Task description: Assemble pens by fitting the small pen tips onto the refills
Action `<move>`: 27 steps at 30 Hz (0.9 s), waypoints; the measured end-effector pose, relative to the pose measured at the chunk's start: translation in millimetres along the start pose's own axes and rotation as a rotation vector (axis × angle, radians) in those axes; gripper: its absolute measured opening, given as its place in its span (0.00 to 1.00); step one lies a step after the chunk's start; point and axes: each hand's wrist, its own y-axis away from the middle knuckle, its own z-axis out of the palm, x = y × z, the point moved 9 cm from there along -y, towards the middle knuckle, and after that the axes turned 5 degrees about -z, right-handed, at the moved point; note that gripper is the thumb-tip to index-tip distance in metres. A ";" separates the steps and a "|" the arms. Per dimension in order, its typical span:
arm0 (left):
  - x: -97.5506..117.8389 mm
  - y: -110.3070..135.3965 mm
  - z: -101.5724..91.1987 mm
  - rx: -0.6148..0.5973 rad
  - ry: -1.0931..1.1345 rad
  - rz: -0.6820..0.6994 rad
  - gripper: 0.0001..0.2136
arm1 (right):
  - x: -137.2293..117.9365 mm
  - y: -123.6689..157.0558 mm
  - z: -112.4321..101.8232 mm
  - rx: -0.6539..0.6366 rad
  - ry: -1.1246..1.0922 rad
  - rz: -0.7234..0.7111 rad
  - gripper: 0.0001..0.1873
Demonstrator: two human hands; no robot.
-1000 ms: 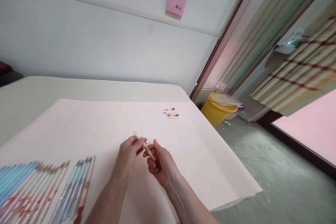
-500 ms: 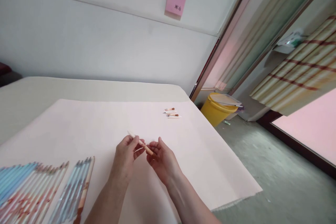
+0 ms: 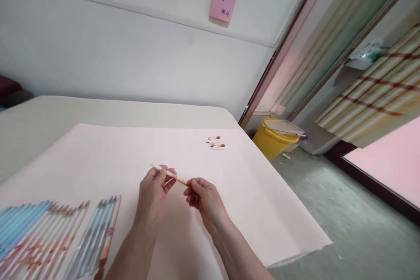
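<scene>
A slim pen (image 3: 168, 173), white at one end and shading to orange-brown at the other, is held level above the paper in both hands. My left hand (image 3: 152, 190) is closed on its white part, the pointed white end sticking out to the upper left. At the orange-brown end, the fingers of my right hand (image 3: 205, 197) pinch it and hide the tip. Beyond the hands lie short pen parts with brown ends (image 3: 217, 145) and thin needle-like pieces (image 3: 215, 141), probably refills.
Several finished-looking pens (image 3: 62, 232), blue, white-red and brown, lie in rows at the lower left. White paper (image 3: 108, 153) covers much of the table (image 3: 131, 111). A yellow bin (image 3: 271, 142) stands past the right edge. A pink note (image 3: 223, 2) hangs on the wall.
My right hand has turned over and its fingers have closed around the pen's brown end. My left hand has shifted slightly left with the pen, which now lies flatter.
</scene>
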 end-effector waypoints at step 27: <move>4.5 6.3 11.9 -0.097 -0.146 0.071 0.13 | 9.8 6.9 13.7 -0.071 0.044 0.035 0.20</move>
